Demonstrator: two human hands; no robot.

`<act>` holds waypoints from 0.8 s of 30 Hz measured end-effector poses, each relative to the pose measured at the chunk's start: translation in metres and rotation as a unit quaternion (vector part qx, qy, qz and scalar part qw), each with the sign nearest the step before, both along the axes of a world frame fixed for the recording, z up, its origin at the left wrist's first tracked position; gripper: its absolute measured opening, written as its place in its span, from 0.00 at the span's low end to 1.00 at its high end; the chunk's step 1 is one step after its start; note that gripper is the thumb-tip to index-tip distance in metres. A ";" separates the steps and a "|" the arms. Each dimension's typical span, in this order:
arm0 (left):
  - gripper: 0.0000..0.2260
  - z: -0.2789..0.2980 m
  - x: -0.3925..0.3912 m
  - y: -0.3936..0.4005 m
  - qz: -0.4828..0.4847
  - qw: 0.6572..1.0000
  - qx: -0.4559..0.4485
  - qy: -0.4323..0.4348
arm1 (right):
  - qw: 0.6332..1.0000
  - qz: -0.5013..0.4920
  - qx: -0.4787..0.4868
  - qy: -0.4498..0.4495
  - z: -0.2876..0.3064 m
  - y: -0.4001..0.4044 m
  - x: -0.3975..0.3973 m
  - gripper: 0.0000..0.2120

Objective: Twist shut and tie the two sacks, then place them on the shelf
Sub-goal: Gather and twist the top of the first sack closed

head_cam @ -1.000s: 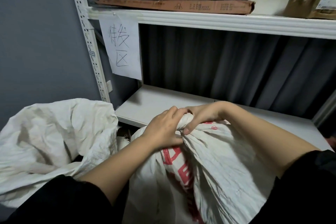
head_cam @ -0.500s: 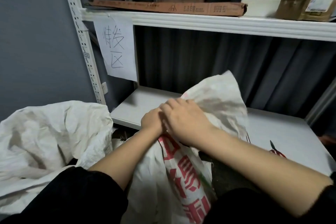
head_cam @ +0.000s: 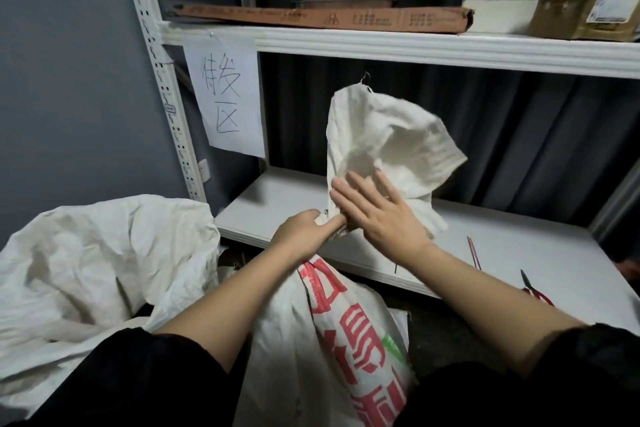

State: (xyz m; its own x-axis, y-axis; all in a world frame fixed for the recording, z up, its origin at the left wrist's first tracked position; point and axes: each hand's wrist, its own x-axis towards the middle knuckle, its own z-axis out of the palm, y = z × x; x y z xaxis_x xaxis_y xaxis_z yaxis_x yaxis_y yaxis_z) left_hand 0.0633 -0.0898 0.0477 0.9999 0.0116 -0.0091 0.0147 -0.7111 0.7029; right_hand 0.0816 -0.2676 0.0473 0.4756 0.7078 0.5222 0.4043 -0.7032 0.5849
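This looks like a storeroom or small dispatch area. White slotted-steel shelving (head_cam: 157, 73) stands against a grey wall (head_cam: 69, 80) and a dark curtain (head_cam: 519, 149). A handwritten paper sign (head_cam: 225, 100) hangs from the upper shelf (head_cam: 415, 48), marking the bay. On that shelf lie a long flat cardboard carton (head_cam: 322, 17), a white box (head_cam: 502, 0) and a brown labelled parcel (head_cam: 585, 3). Woven white sacks (head_cam: 104, 263) sit on the floor below.

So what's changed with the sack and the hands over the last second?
The right hand let go and now lies flat, fingers straight, against the sack's loose top, which has sprung upright. The left hand still grips the neck. The other sack stays untied.
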 end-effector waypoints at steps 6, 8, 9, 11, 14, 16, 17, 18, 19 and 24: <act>0.27 0.001 -0.008 0.002 -0.014 0.983 0.155 -0.093 | 0.995 0.021 0.005 0.098 0.025 -0.020 0.023 0.18; 0.27 0.000 -0.010 0.005 -0.025 0.972 0.185 -0.142 | 0.972 0.022 0.054 0.228 0.035 -0.026 0.026 0.16; 0.29 -0.001 -0.011 0.007 -0.033 0.966 0.200 -0.162 | 0.942 0.019 0.097 0.319 0.040 -0.029 0.026 0.15; 0.36 -0.003 -0.013 0.011 -0.068 0.944 0.253 -0.201 | 0.856 0.000 0.175 0.486 0.051 -0.035 0.025 0.16; 0.33 -0.009 -0.018 0.011 -0.136 0.893 0.326 -0.277 | 0.753 -0.031 0.250 0.609 0.063 -0.044 0.029 0.21; 0.28 -0.010 -0.019 0.010 -0.142 0.888 0.332 -0.284 | 0.733 -0.043 0.258 0.628 0.068 -0.047 0.034 0.20; 0.25 -0.009 -0.018 0.010 -0.135 0.897 0.320 -0.274 | 0.730 -0.043 0.267 0.628 0.068 -0.048 0.036 0.20; 0.24 -0.009 -0.018 0.010 -0.124 0.908 0.304 -0.260 | 0.730 -0.036 0.283 0.621 0.069 -0.048 0.037 0.19; 0.23 -0.009 -0.016 0.011 -0.114 0.920 0.283 -0.245 | 0.742 -0.023 0.302 0.598 0.068 -0.047 0.037 0.18; 0.21 -0.013 -0.008 0.022 -0.096 0.962 0.172 -0.191 | 0.980 0.030 0.154 0.126 0.049 -0.050 0.030 0.11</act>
